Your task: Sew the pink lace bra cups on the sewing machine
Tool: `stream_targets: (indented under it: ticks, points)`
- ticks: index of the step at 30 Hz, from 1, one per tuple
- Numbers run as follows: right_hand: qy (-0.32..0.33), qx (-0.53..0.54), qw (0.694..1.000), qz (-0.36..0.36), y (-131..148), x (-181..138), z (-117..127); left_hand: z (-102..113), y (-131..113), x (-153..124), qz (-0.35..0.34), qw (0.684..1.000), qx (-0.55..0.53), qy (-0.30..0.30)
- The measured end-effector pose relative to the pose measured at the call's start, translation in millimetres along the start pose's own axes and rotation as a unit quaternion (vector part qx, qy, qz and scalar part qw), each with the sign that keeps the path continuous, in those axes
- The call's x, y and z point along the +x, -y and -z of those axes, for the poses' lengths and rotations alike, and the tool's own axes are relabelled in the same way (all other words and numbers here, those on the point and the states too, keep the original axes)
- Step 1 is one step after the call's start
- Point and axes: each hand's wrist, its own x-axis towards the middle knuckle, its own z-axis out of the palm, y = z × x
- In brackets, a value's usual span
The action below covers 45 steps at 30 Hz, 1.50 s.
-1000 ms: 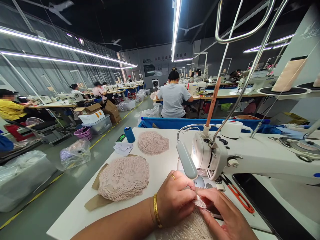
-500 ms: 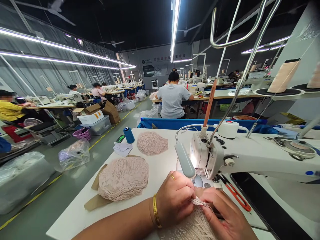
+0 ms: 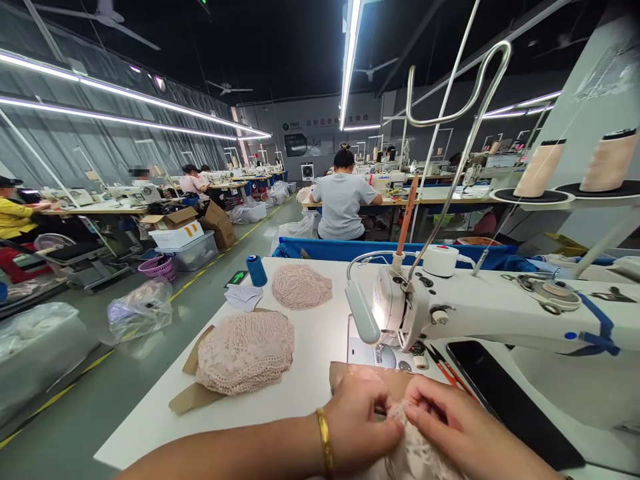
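My left hand (image 3: 360, 420), with a gold bangle and ring, pinches the edge of a pale pink lace piece (image 3: 417, 457) at the table's near edge. My right hand (image 3: 457, 427) grips the same lace from the right, fingers curled on it. Both hands sit just in front of the white sewing machine (image 3: 480, 310), whose lit needle area (image 3: 383, 343) is a short way beyond my fingers. A brown cardboard sheet (image 3: 370, 380) lies under the lace.
A stack of pink lace on cardboard (image 3: 245, 350) lies left, a smaller lace pile (image 3: 301, 287) and a blue thread spool (image 3: 257, 270) farther back. Red-handled snips (image 3: 445, 367) and a black phone (image 3: 505, 397) lie right of the needle. Other workers sit at machines beyond.
Both hands have drawn back toward me with the lace, away from the needle, uncovering the brown cardboard. The view has tilted up slightly.
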Motion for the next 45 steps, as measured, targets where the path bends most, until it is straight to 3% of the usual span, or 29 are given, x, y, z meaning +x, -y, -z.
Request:
stream_targets:
  ticks: [2, 4, 7, 10, 13, 18, 21, 24, 28, 32, 40, 45]
  points:
    - [-0.037, -0.064, 0.997, -0.018, -7.7, 26.4, -8.6, 0.4, 4.8, 10.7, 0.054, 0.995, 0.084, -0.024]
    - [-0.056, -0.086, 0.994, -0.024, -14.1, 42.4, -18.8, 2.7, 7.7, 17.2, 0.047, 0.989, 0.132, -0.042]
    - [-0.077, -0.088, 0.993, -0.03, -18.2, 49.9, -28.1, 7.4, 9.9, 18.0, -0.04, 0.984, 0.151, -0.091]
    - [-0.093, -0.093, 0.991, -0.025, -19.0, 50.8, -28.0, 9.8, 13.1, 15.9, -0.175, 0.955, 0.196, -0.14]
    - [-0.114, -0.109, 0.987, -0.006, -21.9, 50.4, -24.8, 8.8, 17.8, 15.4, -0.26, 0.927, 0.239, -0.128]
    - [-0.161, -0.162, 0.972, 0.053, -27.5, 37.4, -21.5, 6.7, 22.4, 15.5, -0.247, 0.936, 0.223, -0.111]
    - [-0.193, -0.21, 0.944, 0.167, -27.8, 27.1, -23.0, 6.5, 22.5, 16.3, -0.244, 0.935, 0.228, -0.119]
    - [-0.174, -0.224, 0.925, 0.254, -28.9, 23.3, -26.3, 6.6, 22.3, 17.5, -0.239, 0.932, 0.241, -0.127]
    - [-0.147, -0.25, 0.922, 0.256, -34.0, 26.3, -28.1, 10.4, 20.8, 17.4, -0.237, 0.94, 0.216, -0.118]
    - [-0.166, -0.251, 0.919, 0.253, -42.2, 30.8, -27.2, 16.9, 19.1, 17.8, -0.226, 0.948, 0.204, -0.091]
    - [-0.164, -0.253, 0.932, 0.2, -69.2, 35.9, -31.0, 16.5, 20.6, 25.6, -0.213, 0.939, 0.246, -0.11]
    - [-0.178, -0.281, 0.924, 0.187, -68.1, 38.7, -30.6, 14.8, 20.3, 28.9, -0.21, 0.933, 0.269, -0.118]
